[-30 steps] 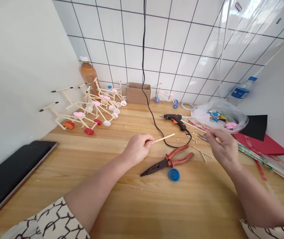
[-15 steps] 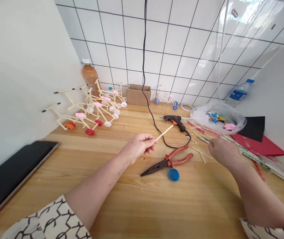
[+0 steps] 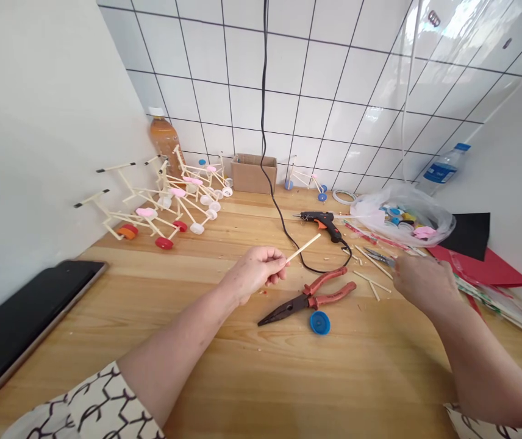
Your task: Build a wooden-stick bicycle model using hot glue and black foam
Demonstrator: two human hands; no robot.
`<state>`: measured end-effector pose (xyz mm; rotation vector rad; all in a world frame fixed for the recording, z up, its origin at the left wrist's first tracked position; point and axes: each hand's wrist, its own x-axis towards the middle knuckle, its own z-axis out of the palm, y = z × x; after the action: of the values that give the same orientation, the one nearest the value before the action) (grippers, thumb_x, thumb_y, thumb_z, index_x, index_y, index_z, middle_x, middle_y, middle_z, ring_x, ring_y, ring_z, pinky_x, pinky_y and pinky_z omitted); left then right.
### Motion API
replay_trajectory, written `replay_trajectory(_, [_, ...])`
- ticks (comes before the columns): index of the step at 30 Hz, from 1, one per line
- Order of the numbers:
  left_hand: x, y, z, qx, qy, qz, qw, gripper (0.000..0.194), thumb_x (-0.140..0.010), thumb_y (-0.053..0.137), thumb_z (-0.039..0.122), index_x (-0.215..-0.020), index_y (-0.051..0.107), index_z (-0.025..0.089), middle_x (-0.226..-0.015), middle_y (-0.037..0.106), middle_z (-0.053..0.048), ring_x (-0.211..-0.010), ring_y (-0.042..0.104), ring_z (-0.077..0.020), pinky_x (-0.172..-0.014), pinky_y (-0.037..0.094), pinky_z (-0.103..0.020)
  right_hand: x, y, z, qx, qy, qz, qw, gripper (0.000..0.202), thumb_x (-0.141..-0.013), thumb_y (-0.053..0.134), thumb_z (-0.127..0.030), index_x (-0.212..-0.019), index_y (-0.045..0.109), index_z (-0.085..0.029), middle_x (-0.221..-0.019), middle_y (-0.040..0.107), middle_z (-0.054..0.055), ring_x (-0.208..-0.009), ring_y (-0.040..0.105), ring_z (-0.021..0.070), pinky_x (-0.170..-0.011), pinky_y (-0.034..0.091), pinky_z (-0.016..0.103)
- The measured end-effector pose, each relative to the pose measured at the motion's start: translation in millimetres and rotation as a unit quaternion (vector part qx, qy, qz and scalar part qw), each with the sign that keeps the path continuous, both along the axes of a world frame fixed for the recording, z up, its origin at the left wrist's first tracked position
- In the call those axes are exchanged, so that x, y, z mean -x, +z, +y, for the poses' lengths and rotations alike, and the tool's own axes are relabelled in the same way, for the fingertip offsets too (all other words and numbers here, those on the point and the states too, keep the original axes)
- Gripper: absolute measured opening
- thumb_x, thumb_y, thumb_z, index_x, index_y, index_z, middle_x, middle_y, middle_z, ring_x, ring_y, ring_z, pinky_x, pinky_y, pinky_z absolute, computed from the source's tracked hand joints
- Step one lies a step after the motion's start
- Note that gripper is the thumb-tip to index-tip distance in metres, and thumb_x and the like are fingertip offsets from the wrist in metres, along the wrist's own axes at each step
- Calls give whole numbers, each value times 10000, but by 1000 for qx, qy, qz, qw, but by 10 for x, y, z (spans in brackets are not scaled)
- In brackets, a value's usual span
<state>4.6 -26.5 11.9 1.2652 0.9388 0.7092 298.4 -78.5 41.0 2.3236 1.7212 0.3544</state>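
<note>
My left hand [image 3: 258, 271] pinches one end of a thin pale wooden stick [image 3: 304, 247], which points up and to the right. Over at the right, my right hand [image 3: 423, 281] is closed on a small pair of scissors [image 3: 377, 256]; the metal blades point left and its fingers hide the handles. Red-handled pliers [image 3: 309, 297] lie between my hands, with a blue bottle cap [image 3: 320, 323] just below them. Short sticks [image 3: 372, 284] rest left of my right hand. Behind the held stick lies a black glue gun [image 3: 322, 224].
Small stick models with cap wheels [image 3: 169, 201] stand at the left, near a tea bottle [image 3: 164, 137]. A cardboard box [image 3: 254, 175] is by the wall. A plastic bag of caps [image 3: 407, 222] and red paper [image 3: 499, 271] lie right. A phone [image 3: 32, 317] is left.
My right hand has moved slightly right and toward me, and the scissors in it show more clearly. The stick's tip in my left hand has dipped slightly.
</note>
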Motion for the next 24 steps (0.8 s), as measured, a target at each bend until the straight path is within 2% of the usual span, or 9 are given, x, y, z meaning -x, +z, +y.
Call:
replay_trajectory(2, [-1,-3,-2,2,-5,0,1000,149,-730,558,271,-708,567,124,-570,544,11,-473,434,-55,-449,296,-179,75,-29,2,-90,63,102,989,162,-759,478,-209,-723,625,-150,-794,682,137,-819,618,293,-698,423,386])
replay_trajectory(3, [-2,-8,-4,2,-10,2,1000,158,-735,555,279,-710,567,124,-569,543,12,-468,429,-53,-445,292,-178,136,-49,-2,-122,101,189,969,167,-777,484,-249,-749,623,-162,-796,681,110,-802,618,261,-693,436,358])
replay_trajectory(5, [-5,-23,-9,-1,-27,12,1000,174,-749,540,296,-718,567,128,-569,543,14,-453,412,-50,-431,274,-177,296,-86,-26,-139,160,372,904,213,-804,494,-354,-807,623,-186,-820,682,64,-777,615,209,-693,453,310])
replay_trajectory(7, [-9,-37,-21,-7,-48,28,998,179,-758,527,306,-719,565,135,-567,543,17,-444,400,-50,-424,264,-178,477,-109,-74,-117,177,493,844,272,-810,500,-431,-871,622,-195,-848,682,49,-785,610,191,-693,460,290])
replay_trajectory(10, [-20,-21,-56,-35,-89,55,994,176,-759,524,303,-705,565,141,-556,542,22,-461,414,-58,-459,304,-185,706,-113,-164,-103,166,606,771,286,-803,528,-449,-904,619,-198,-839,677,36,-767,605,172,-678,467,267])
replay_trajectory(14, [-34,86,-117,-70,-140,106,982,189,-765,509,299,-672,564,144,-556,556,19,-469,428,-68,-501,334,-204,852,-106,-246,-85,154,690,702,236,-825,518,-421,-767,620,-217,-726,666,-1,-682,603,143,-645,465,242])
replay_trajectory(17, [-36,143,-138,-69,-162,116,978,190,-768,492,273,-640,547,144,-556,561,14,-477,440,-72,-514,350,-207,873,-117,-258,-89,141,712,682,240,-823,527,-406,-699,609,-218,-658,653,-19,-625,597,128,-622,460,231])
replay_trajectory(22, [-43,82,-131,-69,-159,86,981,130,-739,548,263,-752,589,140,-611,586,4,-531,492,-87,-551,388,-218,883,-157,-244,-118,133,676,715,238,-787,572,-410,-696,634,-199,-609,637,-13,-597,595,129,-592,452,225])
replay_trajectory(24, [-49,60,-134,-75,-160,82,981,138,-731,566,273,-746,595,139,-629,593,-3,-555,505,-94,-556,386,-219,904,-166,-250,-122,140,670,719,249,-786,571,-413,-701,639,-188,-614,642,-5,-596,604,134,-587,457,229])
